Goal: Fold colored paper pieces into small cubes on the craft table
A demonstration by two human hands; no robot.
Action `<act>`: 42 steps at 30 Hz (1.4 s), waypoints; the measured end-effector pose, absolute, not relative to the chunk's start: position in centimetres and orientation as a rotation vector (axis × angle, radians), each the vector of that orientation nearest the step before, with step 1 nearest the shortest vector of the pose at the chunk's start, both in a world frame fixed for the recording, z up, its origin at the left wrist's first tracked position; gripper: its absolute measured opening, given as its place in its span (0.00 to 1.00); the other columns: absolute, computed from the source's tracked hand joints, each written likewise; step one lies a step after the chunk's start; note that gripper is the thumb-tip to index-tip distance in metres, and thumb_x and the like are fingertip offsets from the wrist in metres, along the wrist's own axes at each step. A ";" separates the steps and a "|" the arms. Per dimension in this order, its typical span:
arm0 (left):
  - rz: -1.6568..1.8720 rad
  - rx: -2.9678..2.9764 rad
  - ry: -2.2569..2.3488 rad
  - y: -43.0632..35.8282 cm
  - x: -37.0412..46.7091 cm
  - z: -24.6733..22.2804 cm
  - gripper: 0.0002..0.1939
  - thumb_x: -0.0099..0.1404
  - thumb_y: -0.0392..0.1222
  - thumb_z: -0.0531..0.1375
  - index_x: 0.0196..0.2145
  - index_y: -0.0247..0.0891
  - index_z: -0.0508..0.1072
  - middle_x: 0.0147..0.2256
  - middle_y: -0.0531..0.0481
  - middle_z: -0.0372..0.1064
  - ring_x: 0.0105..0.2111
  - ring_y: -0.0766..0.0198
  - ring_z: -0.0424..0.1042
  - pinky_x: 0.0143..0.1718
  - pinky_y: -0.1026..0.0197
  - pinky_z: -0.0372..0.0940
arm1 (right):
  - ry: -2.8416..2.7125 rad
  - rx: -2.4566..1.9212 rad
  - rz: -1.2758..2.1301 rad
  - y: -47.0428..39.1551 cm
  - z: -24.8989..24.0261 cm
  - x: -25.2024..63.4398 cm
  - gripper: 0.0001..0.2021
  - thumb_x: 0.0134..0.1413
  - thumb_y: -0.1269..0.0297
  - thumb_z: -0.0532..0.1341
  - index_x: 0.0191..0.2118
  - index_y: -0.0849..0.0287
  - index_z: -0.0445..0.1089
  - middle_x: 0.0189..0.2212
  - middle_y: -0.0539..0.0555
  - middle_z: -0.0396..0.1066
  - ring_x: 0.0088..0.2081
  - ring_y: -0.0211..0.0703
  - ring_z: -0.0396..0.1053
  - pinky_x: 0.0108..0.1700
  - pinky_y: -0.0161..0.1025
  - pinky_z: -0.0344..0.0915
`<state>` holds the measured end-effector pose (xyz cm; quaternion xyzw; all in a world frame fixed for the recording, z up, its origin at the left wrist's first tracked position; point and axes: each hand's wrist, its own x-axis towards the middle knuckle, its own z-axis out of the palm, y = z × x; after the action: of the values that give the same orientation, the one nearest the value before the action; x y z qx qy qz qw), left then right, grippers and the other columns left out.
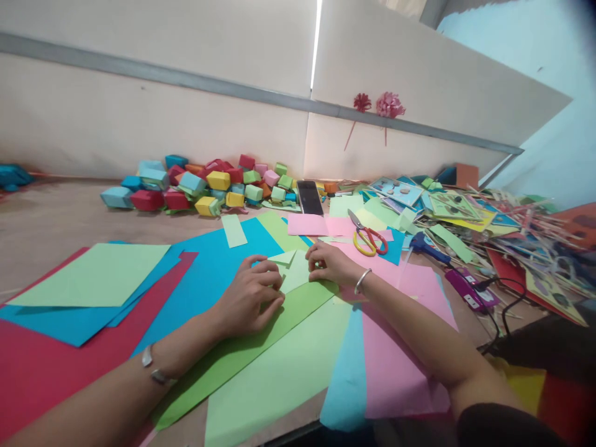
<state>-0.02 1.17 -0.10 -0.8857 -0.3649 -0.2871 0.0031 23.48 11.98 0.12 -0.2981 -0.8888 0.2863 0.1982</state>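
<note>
A small sheet of light green paper (pixel 295 274) lies between my hands, with a folded flap along its top. My left hand (pixel 254 295) has its fingers curled in at the paper's left edge; the exact grip of the fingertips is partly hidden. At the opposite edge, my right hand (pixel 329 264) pinches the paper between thumb and fingers. Under both hands are a bright green sheet (pixel 242 354) and a large blue sheet (pixel 195 282). Scissors (pixel 365 234) with yellow and red handles rest just beyond my right hand.
Folded paper boxes (pixel 218 181) are heaped along the wall beside a phone (pixel 310 197). Pink sheets (pixel 395 347) lie under my right forearm. To the right are a blue glue gun (pixel 429 247), a purple power strip (pixel 470 290) with a cable, and piled cards (pixel 454 206).
</note>
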 end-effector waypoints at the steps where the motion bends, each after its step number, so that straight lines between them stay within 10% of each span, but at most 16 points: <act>1: -0.911 -2.776 -1.138 1.2 -0.1 -0.1 0.13 0.63 0.37 0.57 0.22 0.41 0.76 0.27 0.50 0.72 0.38 0.56 0.71 0.53 0.43 0.57 | -2.486 -0.831 0.813 12.1 0.1 23.6 0.10 0.43 0.75 0.74 0.25 0.60 0.72 0.38 0.51 0.69 0.38 0.39 0.67 0.38 0.37 0.67; 10: -0.908 -2.820 -1.027 1.3 0.2 -0.3 0.12 0.68 0.37 0.55 0.29 0.38 0.76 0.41 0.42 0.77 0.41 0.55 0.75 0.43 0.52 0.67 | -2.482 -0.775 0.785 12.2 -0.2 24.3 0.08 0.52 0.79 0.65 0.28 0.58 0.76 0.41 0.53 0.73 0.39 0.40 0.72 0.42 0.38 0.71; 16: -0.859 -2.805 -1.102 2.2 -0.1 -1.0 0.13 0.70 0.40 0.57 0.27 0.38 0.72 0.33 0.44 0.77 0.37 0.55 0.76 0.40 0.53 0.69 | -2.506 -0.732 0.452 12.4 -1.2 24.3 0.20 0.51 0.86 0.57 0.40 0.54 0.77 0.48 0.55 0.73 0.51 0.46 0.68 0.55 0.46 0.67; 27: -0.822 -2.517 -1.266 2.7 -0.7 -1.8 0.18 0.66 0.27 0.52 0.34 0.42 0.80 0.42 0.44 0.79 0.50 0.49 0.72 0.46 0.48 0.67 | -2.502 -0.635 0.162 11.7 -0.9 24.1 0.12 0.63 0.73 0.57 0.34 0.53 0.75 0.46 0.55 0.74 0.50 0.47 0.69 0.53 0.47 0.66; 33: -0.728 -2.415 -1.511 2.5 -0.7 -1.8 0.17 0.60 0.26 0.53 0.34 0.41 0.80 0.36 0.43 0.78 0.38 0.51 0.72 0.34 0.51 0.64 | -2.729 -0.249 0.048 10.6 0.6 24.0 0.11 0.68 0.71 0.55 0.38 0.52 0.74 0.43 0.52 0.78 0.48 0.43 0.69 0.49 0.43 0.63; 42: -0.782 -2.531 -1.490 1.5 0.4 -1.5 0.12 0.67 0.38 0.54 0.36 0.39 0.79 0.40 0.41 0.77 0.41 0.50 0.73 0.38 0.50 0.66 | -2.685 -0.329 0.209 10.9 -1.2 23.5 0.12 0.68 0.60 0.57 0.36 0.52 0.76 0.34 0.52 0.79 0.40 0.44 0.71 0.43 0.43 0.61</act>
<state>0.38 1.54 -1.48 -0.8317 -0.4895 -0.2568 0.0513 23.52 10.94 -1.24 -0.1184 -0.9670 0.0751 0.2125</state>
